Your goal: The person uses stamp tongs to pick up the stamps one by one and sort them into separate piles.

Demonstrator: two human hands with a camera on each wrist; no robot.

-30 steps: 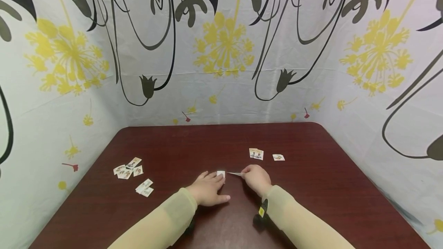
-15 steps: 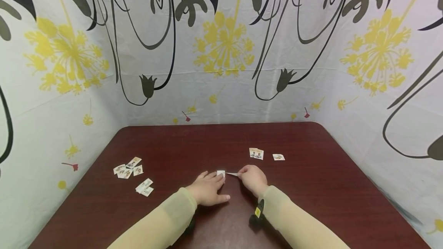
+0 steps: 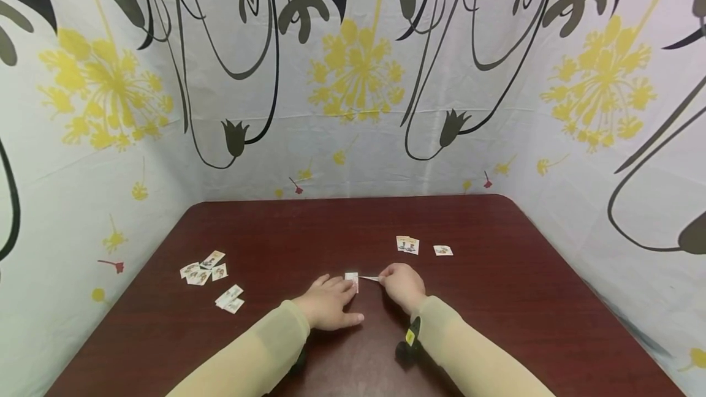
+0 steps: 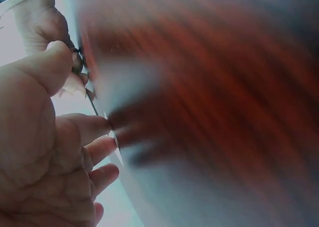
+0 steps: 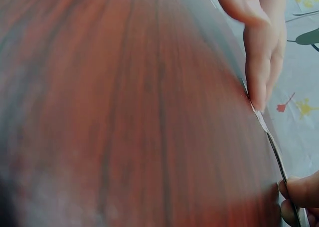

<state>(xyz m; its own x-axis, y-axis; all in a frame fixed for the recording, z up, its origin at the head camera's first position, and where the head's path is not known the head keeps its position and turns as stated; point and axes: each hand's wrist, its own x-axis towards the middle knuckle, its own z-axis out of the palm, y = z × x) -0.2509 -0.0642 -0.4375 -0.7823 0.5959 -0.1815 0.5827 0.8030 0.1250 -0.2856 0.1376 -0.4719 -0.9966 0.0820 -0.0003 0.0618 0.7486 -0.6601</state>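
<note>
My left hand [image 3: 328, 305] lies palm down near the middle of the table, thumb spread to the side. Its fingertips rest on a small white card [image 3: 350, 275], partly hidden beneath them. To the right, my right hand [image 3: 404, 287] pinches a thin, pale, tapering strip [image 3: 371, 278] between thumb and fingers. The strip's pointed end reaches left, close to the card; whether they touch is unclear. In the right wrist view the strip [image 5: 279, 159] looks slender and dark-edged, and its kind cannot be told. The left wrist view shows the left hand [image 4: 45, 142] with fingers extended.
On the dark red table [image 3: 309, 231], several picture cards [image 3: 199, 276] overlap at the left, with more cards [image 3: 230, 299] just below. Toward the back right are overlapping cards [image 3: 408, 244] and a single card [image 3: 443, 250]. A patterned cloth [image 3: 353, 158] encloses the table.
Early on, my right hand moved slightly left with the strip, nearer the card. Over the last half second the left hand shifted a little left, uncovering slightly more of the card.
</note>
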